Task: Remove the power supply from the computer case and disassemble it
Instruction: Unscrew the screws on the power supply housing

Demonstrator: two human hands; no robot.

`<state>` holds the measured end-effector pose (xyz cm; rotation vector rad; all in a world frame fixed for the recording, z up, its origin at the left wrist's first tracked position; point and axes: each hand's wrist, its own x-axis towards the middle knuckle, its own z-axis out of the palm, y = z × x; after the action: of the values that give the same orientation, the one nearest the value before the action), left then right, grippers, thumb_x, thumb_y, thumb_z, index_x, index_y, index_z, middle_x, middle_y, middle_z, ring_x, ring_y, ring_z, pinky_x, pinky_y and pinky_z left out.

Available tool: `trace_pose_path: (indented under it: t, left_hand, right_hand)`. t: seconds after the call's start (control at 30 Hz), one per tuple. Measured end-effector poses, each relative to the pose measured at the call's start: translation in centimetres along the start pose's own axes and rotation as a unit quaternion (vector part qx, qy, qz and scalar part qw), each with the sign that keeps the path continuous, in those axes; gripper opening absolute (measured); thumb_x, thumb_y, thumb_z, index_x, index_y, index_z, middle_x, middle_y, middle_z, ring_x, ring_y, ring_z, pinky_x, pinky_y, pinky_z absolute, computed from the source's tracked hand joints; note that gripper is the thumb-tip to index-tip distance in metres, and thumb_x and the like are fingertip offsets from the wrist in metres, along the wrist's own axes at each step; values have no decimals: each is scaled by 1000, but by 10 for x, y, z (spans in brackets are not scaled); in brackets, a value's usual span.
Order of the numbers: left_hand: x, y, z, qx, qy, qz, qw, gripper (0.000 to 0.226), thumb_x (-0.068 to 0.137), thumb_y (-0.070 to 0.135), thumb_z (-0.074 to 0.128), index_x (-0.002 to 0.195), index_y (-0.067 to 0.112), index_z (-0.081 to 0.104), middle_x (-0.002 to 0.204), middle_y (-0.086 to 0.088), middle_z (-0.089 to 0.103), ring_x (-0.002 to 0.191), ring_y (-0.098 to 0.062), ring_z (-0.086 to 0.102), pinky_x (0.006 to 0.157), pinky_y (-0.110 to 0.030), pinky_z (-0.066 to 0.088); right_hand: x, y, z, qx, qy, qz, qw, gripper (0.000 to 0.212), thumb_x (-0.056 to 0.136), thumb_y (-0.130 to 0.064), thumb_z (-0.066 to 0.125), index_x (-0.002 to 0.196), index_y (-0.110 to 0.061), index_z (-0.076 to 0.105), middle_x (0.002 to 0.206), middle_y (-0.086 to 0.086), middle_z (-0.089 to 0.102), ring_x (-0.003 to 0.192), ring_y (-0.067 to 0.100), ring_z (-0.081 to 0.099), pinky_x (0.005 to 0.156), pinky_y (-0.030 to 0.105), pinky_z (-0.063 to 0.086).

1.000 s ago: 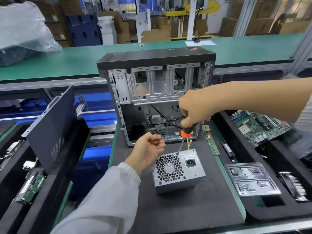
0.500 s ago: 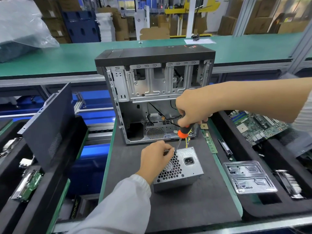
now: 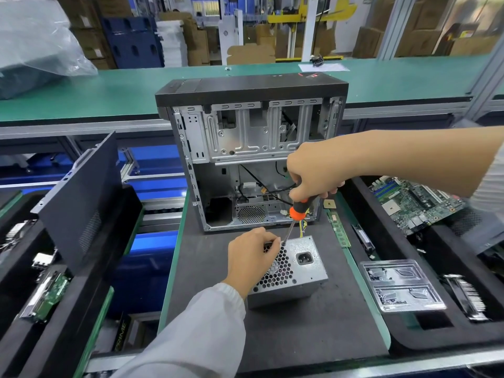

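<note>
The silver power supply (image 3: pixel 302 271) stands on the dark mat in front of the open computer case (image 3: pixel 251 126), fan grille and power socket facing up. My right hand (image 3: pixel 313 170) grips the black and orange screwdriver (image 3: pixel 297 211), whose tip meets the supply's far left top corner. My left hand (image 3: pixel 251 257) lies over the left part of the grille, fingers curled at the far edge beside the tip. Coloured wires run from the supply's back toward the case. Whether the left fingers pinch a screw is hidden.
A detached side panel (image 3: pixel 79 197) leans in the left tray. A memory stick (image 3: pixel 339 229) and a CPU chip (image 3: pixel 330 204) lie right of the case. The right tray holds a motherboard (image 3: pixel 417 203), a clear plastic blister (image 3: pixel 401 285) and a heatsink (image 3: pixel 469 296).
My left hand came down from above the mat onto the power supply's grille beside the screwdriver tip. My right hand stayed on the screwdriver at the same corner.
</note>
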<state>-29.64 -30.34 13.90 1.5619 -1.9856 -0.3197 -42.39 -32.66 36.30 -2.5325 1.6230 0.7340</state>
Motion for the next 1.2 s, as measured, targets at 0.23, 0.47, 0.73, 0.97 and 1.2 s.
trace_pose_path:
  t: [0.23, 0.47, 0.73, 0.97, 1.2]
  left_hand:
    - [0, 0, 0, 3, 3, 1, 1000, 21, 94, 41, 55, 91, 35, 75, 69, 14, 53, 65, -5, 49, 53, -18, 31]
    - [-2, 1, 0, 1, 1, 5, 1000, 20, 94, 39, 57, 91, 33, 75, 71, 14, 57, 67, -5, 52, 57, -21, 43]
    - [-2, -1, 1, -3, -4, 7, 1000, 21, 94, 37, 56, 88, 32, 76, 72, 10, 60, 67, -7, 54, 60, -25, 45]
    - [0, -3, 4, 2, -12, 7, 1000, 24, 95, 40, 54, 92, 31, 76, 79, 10, 65, 73, -7, 60, 64, -25, 47]
    - [-1, -2, 2, 12, -2, 34, 999, 19, 93, 37, 55, 96, 34, 74, 81, 17, 64, 80, -5, 62, 60, -18, 35]
  right_hand:
    - [0, 0, 0, -3, 3, -3, 1000, 40, 92, -34, 50, 60, -9, 54, 53, 4, 62, 39, 16, 50, 48, 22, 48]
    - [3, -5, 2, -20, -35, 15, 999, 41, 93, -29, 43, 59, -8, 51, 44, 1, 56, 46, 18, 51, 49, 23, 43]
    - [12, -24, -1, -212, -63, -53, 974, 37, 98, -41, 42, 89, -8, 59, 76, 3, 65, 60, 16, 50, 47, 25, 31]
    - [1, -3, 6, -426, 151, -230, 862, 30, 89, -19, 56, 118, -23, 48, 113, 3, 49, 103, 25, 50, 68, 32, 39]
    - [1, -12, 21, -432, 278, -268, 815, 18, 82, -5, 53, 93, -17, 59, 96, 3, 56, 81, 19, 53, 48, 23, 35]
